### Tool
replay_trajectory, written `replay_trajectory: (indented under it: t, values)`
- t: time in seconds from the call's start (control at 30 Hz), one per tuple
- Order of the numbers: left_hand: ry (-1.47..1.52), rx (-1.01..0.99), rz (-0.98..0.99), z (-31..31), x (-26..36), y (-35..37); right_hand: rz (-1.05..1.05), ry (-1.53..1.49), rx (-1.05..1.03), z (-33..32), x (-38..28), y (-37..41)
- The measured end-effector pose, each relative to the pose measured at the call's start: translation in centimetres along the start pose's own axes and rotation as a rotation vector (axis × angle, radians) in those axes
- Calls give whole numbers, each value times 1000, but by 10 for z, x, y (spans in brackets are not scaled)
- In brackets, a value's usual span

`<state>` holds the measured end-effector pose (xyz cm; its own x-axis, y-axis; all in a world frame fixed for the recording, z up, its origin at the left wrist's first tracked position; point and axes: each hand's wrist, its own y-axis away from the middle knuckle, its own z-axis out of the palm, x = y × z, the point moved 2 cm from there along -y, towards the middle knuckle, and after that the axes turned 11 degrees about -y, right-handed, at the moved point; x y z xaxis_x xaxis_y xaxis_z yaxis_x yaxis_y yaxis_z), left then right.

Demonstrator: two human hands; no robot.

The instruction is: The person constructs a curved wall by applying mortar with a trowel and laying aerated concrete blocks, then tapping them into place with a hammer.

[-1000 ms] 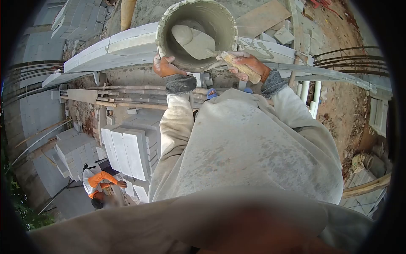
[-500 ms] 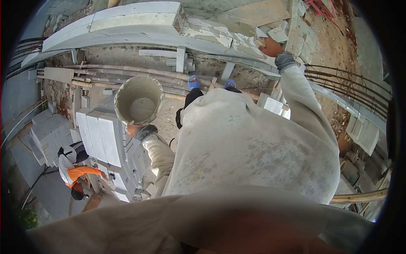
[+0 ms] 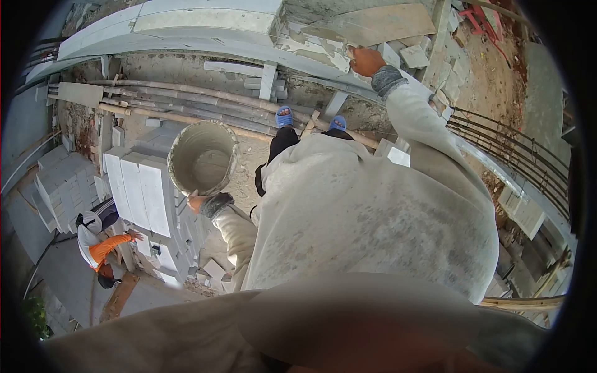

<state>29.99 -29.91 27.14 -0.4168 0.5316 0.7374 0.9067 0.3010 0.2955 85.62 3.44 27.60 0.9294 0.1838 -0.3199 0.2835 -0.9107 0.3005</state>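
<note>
My left hand [image 3: 198,202] grips the lower rim of a mortar-smeared bucket [image 3: 214,163]. The bucket tilts toward me, so its inside shows, with grey mortar coating the wall and bottom. At the wall top, my right hand [image 3: 367,61] is closed around the handle of a trowel [image 3: 349,52]; most of the tool is hidden by the hand or blends with the mortar. Patchy wet mortar [image 3: 314,45] covers the wall's upper face just left of that hand. Farther left, a white block [image 3: 208,22] sits on the same course.
Bamboo poles [image 3: 205,102] lie along the wall's foot, near my blue sandals [image 3: 283,117]. Stacked white blocks [image 3: 140,189] stand at left. Beyond them bends a co-worker in an orange sleeve [image 3: 107,247]. Rebar [image 3: 507,146] runs along the right. A board [image 3: 373,23] lies behind the wall.
My right hand has moved left along the wall top with the trowel. The bucket stays in my left hand, nearly in place. The co-worker's hand has drawn back from the block stack.
</note>
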Motion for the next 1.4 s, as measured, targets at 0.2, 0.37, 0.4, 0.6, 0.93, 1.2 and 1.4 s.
replay_trajectory:
  t: [0.2,0.37,0.4,0.6,0.93,1.2,1.4]
  values:
    - [65,-139,85,17,23,26,77,14,-72,16,4,-5]
    - [23,-159,108,43,45,55,170,-233,97,14,-14,35]
    - [8,-184,102,46,48,56,150,-261,148,27,-13,47]
    - [-18,-264,183,68,59,55,20,-198,120,106,-22,82]
    - [-90,-373,162,66,83,27,434,-336,11,191,-16,-48]
    - [-129,-404,160,81,93,23,473,-618,223,177,-65,-43]
    - [-156,-448,283,102,97,30,490,-920,12,169,-93,-83]
